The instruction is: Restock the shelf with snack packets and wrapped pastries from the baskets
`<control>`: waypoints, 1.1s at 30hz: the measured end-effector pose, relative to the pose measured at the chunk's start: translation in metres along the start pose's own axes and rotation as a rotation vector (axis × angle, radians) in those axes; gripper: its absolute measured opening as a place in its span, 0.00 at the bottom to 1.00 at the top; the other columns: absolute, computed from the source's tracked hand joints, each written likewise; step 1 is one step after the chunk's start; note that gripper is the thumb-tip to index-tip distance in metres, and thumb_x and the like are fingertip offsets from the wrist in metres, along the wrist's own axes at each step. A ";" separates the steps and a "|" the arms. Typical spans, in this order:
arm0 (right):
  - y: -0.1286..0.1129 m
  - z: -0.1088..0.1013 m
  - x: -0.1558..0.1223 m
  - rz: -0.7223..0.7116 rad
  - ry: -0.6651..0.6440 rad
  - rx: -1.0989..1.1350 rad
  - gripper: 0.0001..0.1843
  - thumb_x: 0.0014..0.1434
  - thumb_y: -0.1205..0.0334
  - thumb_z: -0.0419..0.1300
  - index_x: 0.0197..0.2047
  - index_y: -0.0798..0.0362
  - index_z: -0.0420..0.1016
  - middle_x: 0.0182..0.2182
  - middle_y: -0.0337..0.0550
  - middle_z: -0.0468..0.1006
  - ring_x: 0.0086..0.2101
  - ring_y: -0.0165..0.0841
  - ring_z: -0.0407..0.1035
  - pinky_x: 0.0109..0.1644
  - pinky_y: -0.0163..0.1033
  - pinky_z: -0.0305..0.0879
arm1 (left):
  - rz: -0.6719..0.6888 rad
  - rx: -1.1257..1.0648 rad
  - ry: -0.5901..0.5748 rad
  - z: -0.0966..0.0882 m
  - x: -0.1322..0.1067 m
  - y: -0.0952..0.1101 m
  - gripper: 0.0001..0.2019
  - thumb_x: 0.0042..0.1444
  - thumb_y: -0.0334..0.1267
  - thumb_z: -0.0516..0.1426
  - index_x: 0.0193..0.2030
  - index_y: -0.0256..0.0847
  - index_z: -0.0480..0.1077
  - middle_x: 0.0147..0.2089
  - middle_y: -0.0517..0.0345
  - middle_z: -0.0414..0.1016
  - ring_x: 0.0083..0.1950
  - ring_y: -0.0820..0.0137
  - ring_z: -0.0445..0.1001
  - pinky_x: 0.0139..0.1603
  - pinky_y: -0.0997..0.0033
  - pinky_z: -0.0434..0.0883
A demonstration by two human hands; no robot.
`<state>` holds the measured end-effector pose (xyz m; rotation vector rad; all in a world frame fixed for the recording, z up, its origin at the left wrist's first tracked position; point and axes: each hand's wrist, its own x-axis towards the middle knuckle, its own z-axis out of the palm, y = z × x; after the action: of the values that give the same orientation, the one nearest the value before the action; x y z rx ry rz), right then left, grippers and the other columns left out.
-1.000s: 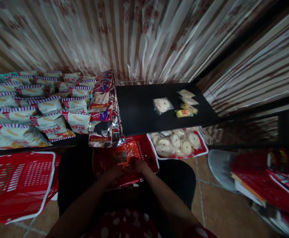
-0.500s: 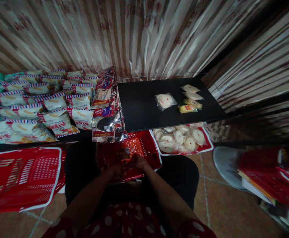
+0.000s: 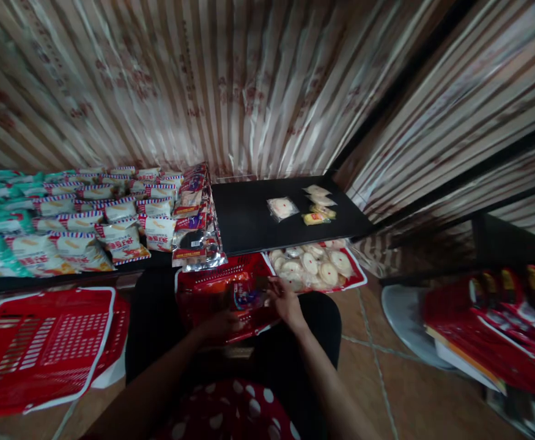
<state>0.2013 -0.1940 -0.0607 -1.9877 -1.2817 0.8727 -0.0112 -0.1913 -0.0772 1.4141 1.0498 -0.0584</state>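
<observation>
Pinching the right edge of a glossy purple-printed packet (image 3: 247, 297), the right hand (image 3: 288, 302) is over the red basket (image 3: 244, 267) between the knees, its fingertips blurred. Shadow swallows the left hand (image 3: 224, 324) at the packet's lower left, so I cannot tell whether it grips. The packet's print is unreadable. Beyond the hands, foil pouches (image 3: 196, 217) on the counter (image 3: 244, 214) hide part of the basket's far rim; farther left, green bags (image 3: 5, 224) run out of view.
</observation>
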 end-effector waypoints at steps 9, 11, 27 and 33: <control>-0.034 -0.022 -0.068 0.014 0.104 0.717 0.27 0.41 0.50 0.66 0.44 0.50 0.68 0.40 0.43 0.77 0.38 0.37 0.72 0.42 0.41 0.69 | 0.268 -0.650 0.211 0.041 -0.050 0.053 0.29 0.50 0.59 0.56 0.51 0.38 0.62 0.57 0.41 0.68 0.55 0.62 0.70 0.51 0.63 0.70; -0.037 -0.024 -0.078 -0.038 0.133 0.731 0.25 0.41 0.51 0.67 0.42 0.50 0.68 0.42 0.44 0.76 0.39 0.37 0.71 0.44 0.42 0.68 | 0.296 -0.787 0.299 0.046 -0.057 0.063 0.28 0.48 0.59 0.57 0.45 0.37 0.65 0.51 0.42 0.72 0.50 0.60 0.73 0.48 0.60 0.71; -0.060 -0.044 -0.101 -0.278 0.272 0.404 0.22 0.52 0.46 0.59 0.43 0.54 0.72 0.34 0.46 0.76 0.34 0.36 0.71 0.39 0.40 0.70 | 0.359 -0.830 0.742 0.008 -0.091 0.091 0.22 0.42 0.56 0.61 0.31 0.36 0.70 0.30 0.56 0.75 0.34 0.66 0.73 0.41 0.66 0.69; -0.088 -0.041 -0.103 -0.614 0.078 0.031 0.24 0.56 0.51 0.58 0.55 0.48 0.69 0.51 0.48 0.72 0.52 0.41 0.66 0.56 0.46 0.64 | 0.418 -0.544 0.731 -0.006 -0.098 0.107 0.20 0.48 0.55 0.55 0.31 0.36 0.71 0.28 0.56 0.74 0.30 0.68 0.72 0.33 0.70 0.69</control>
<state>0.1549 -0.2649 0.0523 -1.4457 -1.6821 0.5024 -0.0071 -0.2141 0.0665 1.1254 1.1972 1.0397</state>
